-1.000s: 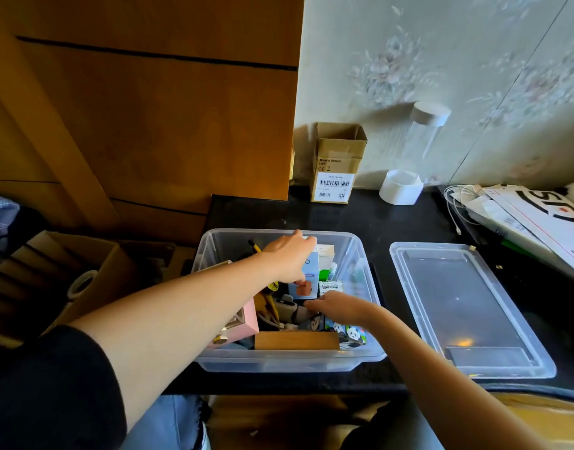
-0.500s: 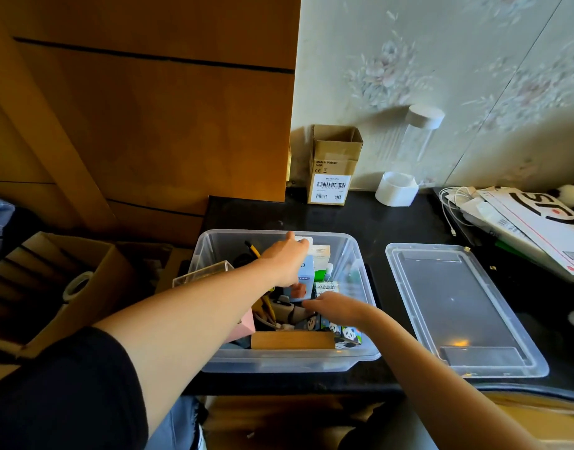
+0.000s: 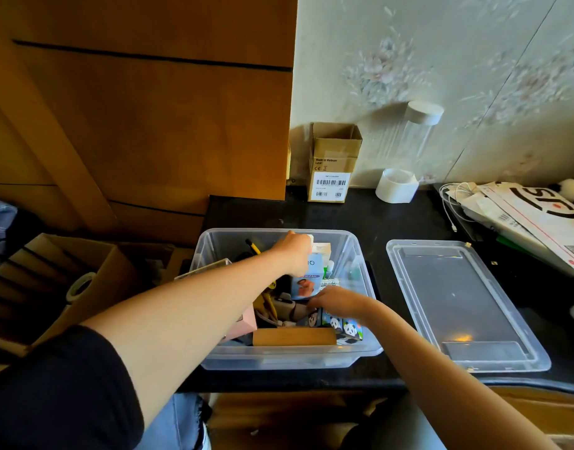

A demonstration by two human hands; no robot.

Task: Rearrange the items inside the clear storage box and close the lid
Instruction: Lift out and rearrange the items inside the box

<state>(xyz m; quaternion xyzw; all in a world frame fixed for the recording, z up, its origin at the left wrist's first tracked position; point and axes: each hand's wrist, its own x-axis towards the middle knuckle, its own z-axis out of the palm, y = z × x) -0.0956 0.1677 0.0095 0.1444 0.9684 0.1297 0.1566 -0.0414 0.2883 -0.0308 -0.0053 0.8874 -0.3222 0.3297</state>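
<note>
Head view: both hands deep in the clear storage box [image 3: 360, 354] at counter's near edge; left hand [image 3: 295, 254] gripping an upright blue carton [image 3: 306, 280], right hand [image 3: 339, 300] curled over panda packets [image 3: 336, 324], grasp unclear; lid [image 3: 519, 362] waiting, right

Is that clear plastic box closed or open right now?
Open: the clear storage box has no cover; its lid lies flat on the counter beside it.
</note>
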